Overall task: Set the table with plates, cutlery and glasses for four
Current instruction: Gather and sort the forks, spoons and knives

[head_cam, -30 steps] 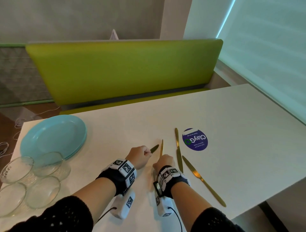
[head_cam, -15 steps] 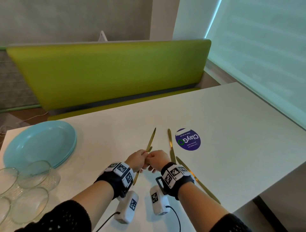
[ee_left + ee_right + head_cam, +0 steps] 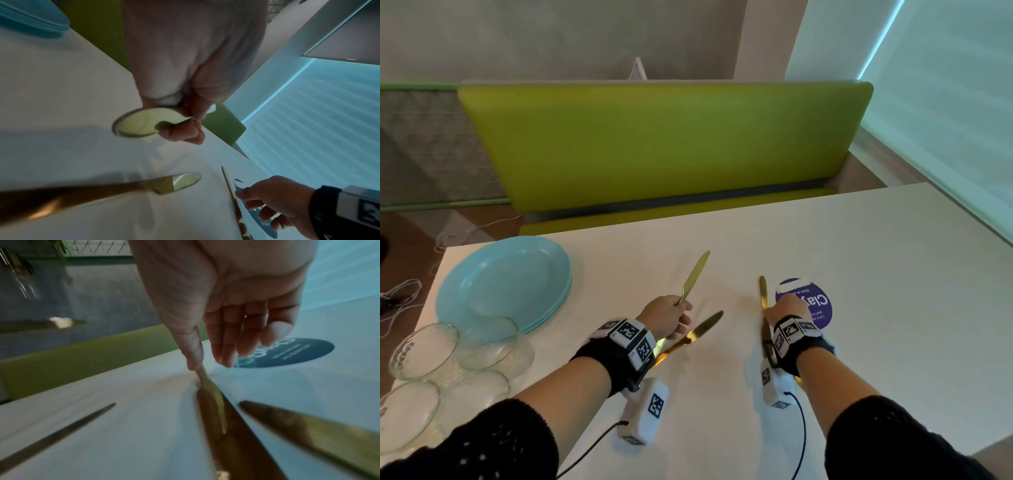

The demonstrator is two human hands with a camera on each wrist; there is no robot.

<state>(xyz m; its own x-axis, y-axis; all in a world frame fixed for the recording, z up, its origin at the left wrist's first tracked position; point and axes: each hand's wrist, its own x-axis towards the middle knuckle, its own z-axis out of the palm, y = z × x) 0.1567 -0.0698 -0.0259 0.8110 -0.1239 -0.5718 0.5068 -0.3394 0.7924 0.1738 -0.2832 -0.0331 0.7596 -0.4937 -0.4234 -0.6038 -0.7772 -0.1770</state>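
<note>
My left hand (image 3: pixel 678 308) grips a gold knife (image 3: pixel 697 274) by the handle, lifted off the white table (image 3: pixel 876 274) with the blade pointing away; the left wrist view shows my left hand (image 3: pixel 191 116) curled round this knife (image 3: pixel 137 125). A second gold knife (image 3: pixel 705 327) lies flat between my hands. My right hand (image 3: pixel 774 308) is at a third knife (image 3: pixel 762 291) beside the sticker. In the right wrist view my right hand (image 3: pixel 209 365) has its thumb against that knife (image 3: pixel 213 399) and its fingers straight beside it. A fourth knife (image 3: pixel 308 426) lies under my right wrist.
A stack of turquoise plates (image 3: pixel 503 291) sits at the table's left end, with several glass bowls (image 3: pixel 424 353) in front of it. A round purple sticker (image 3: pixel 815 305) is on the tabletop. A green bench (image 3: pixel 654 147) runs along the far side.
My hands have parted. The left hand has lifted one knife up and to the left, leaving another on the table. The right hand has moved right to the knife beside the sticker.
</note>
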